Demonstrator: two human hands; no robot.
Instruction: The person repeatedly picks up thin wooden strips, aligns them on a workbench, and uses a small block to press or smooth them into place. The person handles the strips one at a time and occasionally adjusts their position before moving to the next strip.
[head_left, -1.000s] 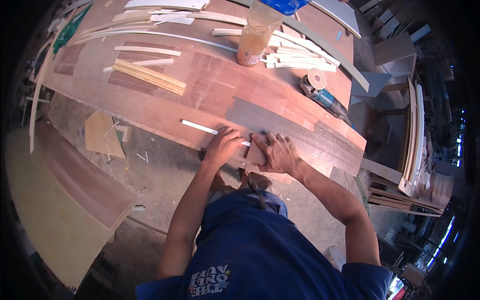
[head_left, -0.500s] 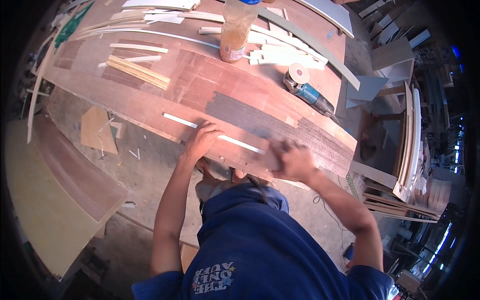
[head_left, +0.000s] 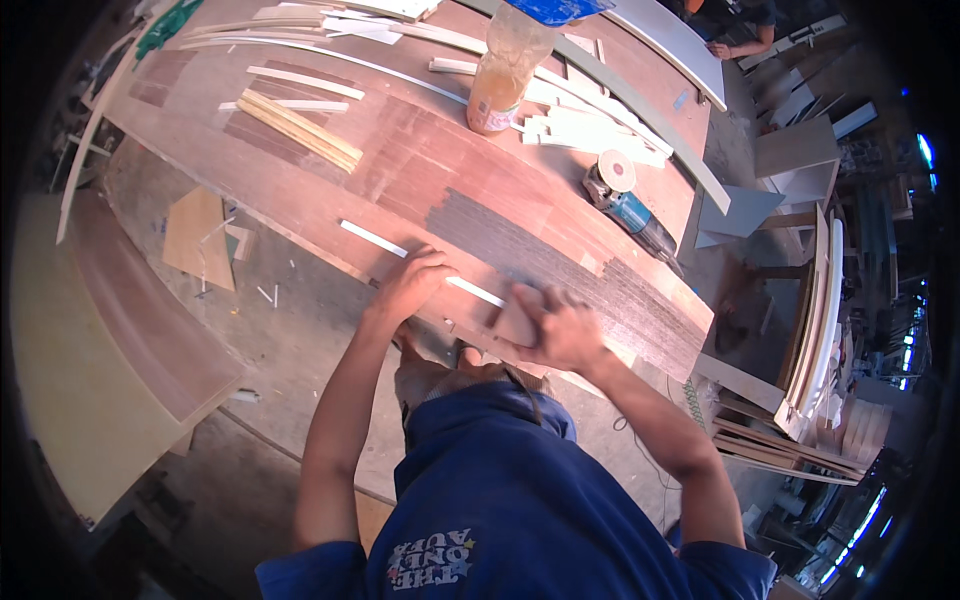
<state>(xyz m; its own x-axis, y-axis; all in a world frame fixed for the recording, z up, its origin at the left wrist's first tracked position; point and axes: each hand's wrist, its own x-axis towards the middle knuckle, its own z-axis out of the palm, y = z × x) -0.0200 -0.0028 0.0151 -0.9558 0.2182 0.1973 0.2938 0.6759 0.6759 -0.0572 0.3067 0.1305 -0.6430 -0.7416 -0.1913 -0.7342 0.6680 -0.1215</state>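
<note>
Head: left hand (head_left: 415,281) curled over white strip (head_left: 476,291); right hand (head_left: 568,326) gripping block (head_left: 514,323).

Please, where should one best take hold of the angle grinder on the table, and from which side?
I would grip the angle grinder by its dark rear part, from the picture's lower right: that end points there, away from the upturned disc.
</note>
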